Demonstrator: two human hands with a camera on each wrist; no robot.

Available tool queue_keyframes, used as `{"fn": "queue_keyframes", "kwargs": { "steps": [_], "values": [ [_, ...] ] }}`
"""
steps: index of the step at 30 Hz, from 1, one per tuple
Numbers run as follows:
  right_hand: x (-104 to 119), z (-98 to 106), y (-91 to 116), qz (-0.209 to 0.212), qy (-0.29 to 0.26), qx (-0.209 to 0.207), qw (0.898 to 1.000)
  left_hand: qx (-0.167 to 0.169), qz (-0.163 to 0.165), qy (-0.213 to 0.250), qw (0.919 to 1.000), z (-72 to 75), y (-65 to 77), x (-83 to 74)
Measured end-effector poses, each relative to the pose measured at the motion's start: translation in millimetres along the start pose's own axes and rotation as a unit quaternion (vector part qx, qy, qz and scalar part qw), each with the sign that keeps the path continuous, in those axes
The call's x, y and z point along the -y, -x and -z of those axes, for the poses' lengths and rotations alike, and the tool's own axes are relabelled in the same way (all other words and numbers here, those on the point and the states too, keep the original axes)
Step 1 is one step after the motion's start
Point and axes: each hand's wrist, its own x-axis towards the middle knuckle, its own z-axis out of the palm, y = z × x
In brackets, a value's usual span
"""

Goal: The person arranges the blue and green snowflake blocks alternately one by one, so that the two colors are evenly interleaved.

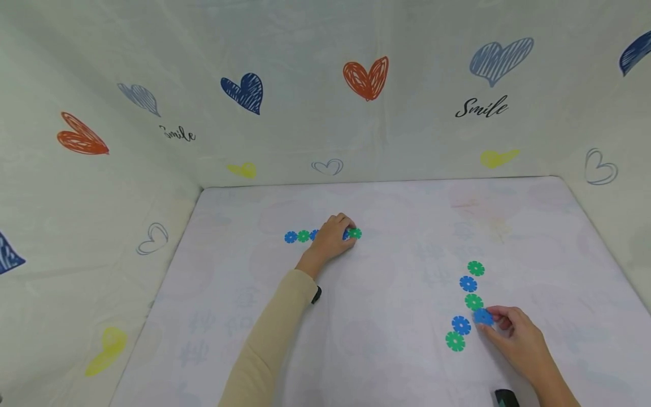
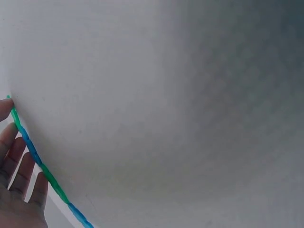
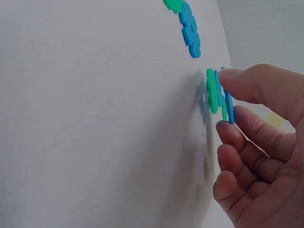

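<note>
My left hand (image 1: 333, 234) reaches over a row of blue and green notched plastic building discs and hides its middle. Thumb and index finger sit on opposite edges of the green disc (image 1: 355, 233) at the row's right end, holding it. In the left wrist view the row appears edge-on as a thin strip (image 2: 54, 185). My right hand (image 1: 516, 339) pinches a blue disc (image 1: 483, 316) between thumb and index finger. This disc overlaps a green disc (image 1: 473, 302) in the head view. Beyond that lie another blue disc (image 1: 468, 284) and a green one (image 1: 476, 268).
A blue disc (image 1: 461, 325) and a green disc (image 1: 455, 341) lie left of my right hand, edges meeting. The white cloth-covered table (image 1: 386, 339) meets a pale curtain (image 1: 295, 130) with printed hearts at its back and sides.
</note>
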Motion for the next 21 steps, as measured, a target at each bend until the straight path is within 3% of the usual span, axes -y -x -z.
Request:
{"fn": "queue_keyframes", "kwargs": {
  "steps": [9, 14, 21],
  "values": [
    [25.0, 5.3, -6.9, 0.049, -0.031, -0.024, 0.998, 0.005, -0.002, 0.004, 1.0, 2.0, 0.6, -0.8],
    [43.2, 4.8, -18.2, 0.102, -0.054, -0.037, 0.993, 0.004, -0.005, 0.008, 0.9999, 3.1, 1.6, -1.3],
    [67.0, 1.7, -38.4, 0.137, -0.079, -0.019, 0.987, 0.006, -0.004, 0.011, 0.9999, 4.1, 2.8, -1.7]
  ]
}}
